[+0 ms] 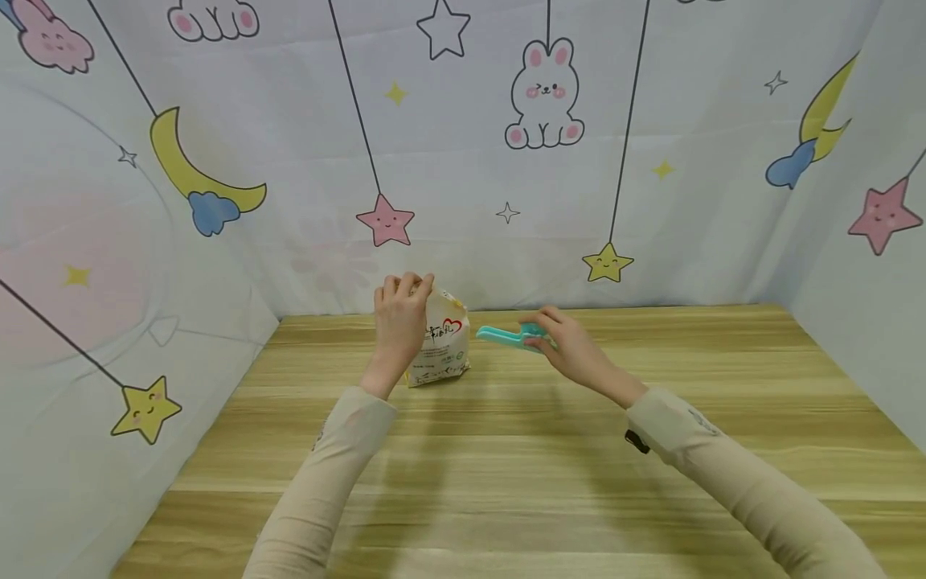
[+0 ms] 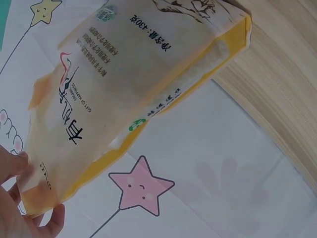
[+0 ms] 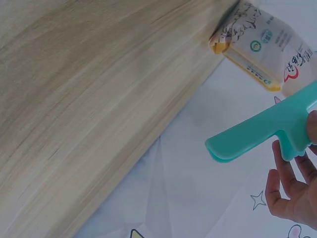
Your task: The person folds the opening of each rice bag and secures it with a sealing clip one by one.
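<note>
A “GIFT OF HAPPINESS” bag [image 1: 446, 344] is pinched by the left hand [image 1: 401, 316]; at its three o'clock, a clip [image 1: 506, 337] by the right hand [image 1: 573, 346].

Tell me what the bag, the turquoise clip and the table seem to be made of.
Bag: probably matte plastic film; it looks creased and translucent.
Turquoise clip: likely plastic, from its even colour and smooth, faint sheen.
Table: dull-finished wood or printed laminate, from its grain.

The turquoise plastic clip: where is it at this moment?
In the head view, the turquoise plastic clip is just right of centre, held in the right hand, to the right of the cream printed bag that the left hand grips.
</note>
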`<move>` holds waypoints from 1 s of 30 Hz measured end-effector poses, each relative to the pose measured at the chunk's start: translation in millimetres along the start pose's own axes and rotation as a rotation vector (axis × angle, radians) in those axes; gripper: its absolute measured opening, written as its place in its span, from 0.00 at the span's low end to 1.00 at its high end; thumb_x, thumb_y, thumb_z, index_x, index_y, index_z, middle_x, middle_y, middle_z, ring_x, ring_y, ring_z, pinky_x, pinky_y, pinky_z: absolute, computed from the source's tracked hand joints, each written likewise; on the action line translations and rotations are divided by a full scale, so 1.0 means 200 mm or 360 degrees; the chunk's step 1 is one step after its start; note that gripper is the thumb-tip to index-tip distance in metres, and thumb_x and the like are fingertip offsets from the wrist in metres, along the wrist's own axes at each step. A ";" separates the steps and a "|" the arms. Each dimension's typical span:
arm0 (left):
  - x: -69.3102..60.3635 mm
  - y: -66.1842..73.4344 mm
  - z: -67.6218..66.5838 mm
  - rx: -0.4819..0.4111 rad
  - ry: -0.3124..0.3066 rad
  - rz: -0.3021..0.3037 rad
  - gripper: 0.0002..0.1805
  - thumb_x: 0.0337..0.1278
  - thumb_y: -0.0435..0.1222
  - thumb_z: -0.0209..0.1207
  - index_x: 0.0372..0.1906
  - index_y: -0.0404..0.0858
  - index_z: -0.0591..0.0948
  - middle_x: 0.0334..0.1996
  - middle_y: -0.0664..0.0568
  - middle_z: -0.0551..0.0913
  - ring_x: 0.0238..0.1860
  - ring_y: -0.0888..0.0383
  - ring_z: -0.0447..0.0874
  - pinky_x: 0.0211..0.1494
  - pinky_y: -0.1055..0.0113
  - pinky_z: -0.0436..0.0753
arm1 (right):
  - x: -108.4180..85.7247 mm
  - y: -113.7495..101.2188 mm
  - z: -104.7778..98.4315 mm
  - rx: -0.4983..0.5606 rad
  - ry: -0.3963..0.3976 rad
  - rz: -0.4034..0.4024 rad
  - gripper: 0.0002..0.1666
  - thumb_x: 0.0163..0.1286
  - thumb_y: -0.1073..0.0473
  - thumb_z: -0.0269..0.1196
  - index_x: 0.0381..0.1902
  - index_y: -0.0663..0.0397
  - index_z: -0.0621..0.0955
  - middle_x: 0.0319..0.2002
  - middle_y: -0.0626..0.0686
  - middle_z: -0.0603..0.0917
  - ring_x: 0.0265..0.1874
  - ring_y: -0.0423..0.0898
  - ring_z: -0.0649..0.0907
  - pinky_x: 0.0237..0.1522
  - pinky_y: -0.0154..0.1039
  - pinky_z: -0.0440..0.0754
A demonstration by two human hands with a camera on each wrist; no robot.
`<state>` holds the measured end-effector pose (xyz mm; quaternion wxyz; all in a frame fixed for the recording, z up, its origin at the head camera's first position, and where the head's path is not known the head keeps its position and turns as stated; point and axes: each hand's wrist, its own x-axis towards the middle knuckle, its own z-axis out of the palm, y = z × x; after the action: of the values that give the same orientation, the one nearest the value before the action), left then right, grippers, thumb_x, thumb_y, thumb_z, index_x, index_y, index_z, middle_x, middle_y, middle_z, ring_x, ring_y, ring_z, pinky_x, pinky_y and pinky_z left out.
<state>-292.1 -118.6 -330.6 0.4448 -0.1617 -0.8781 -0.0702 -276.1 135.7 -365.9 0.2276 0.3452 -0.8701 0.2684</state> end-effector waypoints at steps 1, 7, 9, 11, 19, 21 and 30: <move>0.00 0.00 0.00 0.0000 0.0000 0.0001 0.12 0.55 0.32 0.53 0.44 0.38 0.80 0.35 0.47 0.78 0.36 0.47 0.72 0.35 0.57 0.71 | 0.00 0.00 0.00 0.0006 0.0001 0.0007 0.16 0.57 0.61 0.62 0.45 0.57 0.77 0.38 0.54 0.77 0.30 0.44 0.78 0.32 0.37 0.78; 0.00 0.00 0.00 0.0006 -0.0006 -0.0003 0.12 0.56 0.33 0.53 0.44 0.39 0.80 0.36 0.47 0.78 0.36 0.47 0.72 0.35 0.58 0.72 | 0.02 0.00 0.00 0.0051 0.0033 0.0058 0.18 0.57 0.61 0.62 0.46 0.58 0.77 0.40 0.55 0.79 0.32 0.46 0.80 0.35 0.40 0.79; 0.00 0.00 0.00 0.0004 -0.0009 -0.0008 0.12 0.56 0.32 0.53 0.45 0.39 0.80 0.36 0.47 0.78 0.36 0.47 0.72 0.35 0.58 0.72 | 0.03 -0.01 -0.01 0.0070 0.0039 0.0074 0.18 0.57 0.62 0.62 0.47 0.58 0.77 0.42 0.55 0.80 0.34 0.47 0.81 0.37 0.41 0.79; 0.00 0.00 0.00 -0.0003 -0.0007 -0.0012 0.12 0.56 0.32 0.53 0.45 0.39 0.80 0.35 0.47 0.79 0.36 0.47 0.72 0.35 0.58 0.72 | 0.04 0.00 0.00 0.0081 0.0036 0.0087 0.18 0.57 0.62 0.61 0.47 0.58 0.76 0.43 0.56 0.80 0.36 0.48 0.81 0.39 0.41 0.79; 0.00 0.00 0.00 -0.0037 -0.0030 -0.0036 0.13 0.57 0.33 0.51 0.46 0.39 0.80 0.36 0.48 0.79 0.37 0.47 0.72 0.37 0.56 0.72 | 0.08 0.00 0.02 0.0077 0.0071 0.0113 0.19 0.58 0.63 0.60 0.50 0.58 0.75 0.43 0.57 0.79 0.37 0.49 0.82 0.37 0.42 0.80; 0.00 0.00 -0.01 -0.0049 -0.0049 -0.0039 0.13 0.57 0.33 0.51 0.46 0.39 0.79 0.36 0.48 0.78 0.37 0.47 0.72 0.37 0.56 0.72 | 0.08 0.00 0.02 0.0065 0.0083 0.0121 0.20 0.58 0.63 0.60 0.50 0.58 0.75 0.43 0.56 0.80 0.36 0.49 0.82 0.37 0.42 0.80; -0.01 0.00 0.01 -0.0104 -0.0001 -0.0057 0.12 0.57 0.32 0.51 0.45 0.38 0.79 0.36 0.47 0.78 0.41 0.44 0.70 0.38 0.54 0.72 | 0.10 0.01 0.04 0.0073 0.0112 0.0169 0.19 0.60 0.61 0.58 0.49 0.61 0.75 0.41 0.57 0.79 0.37 0.50 0.80 0.37 0.42 0.79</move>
<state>-293.0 -118.2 -334.2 0.4376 -0.1605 -0.8783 -0.1069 -292.4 122.3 -361.5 0.2355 0.2940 -0.8722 0.3121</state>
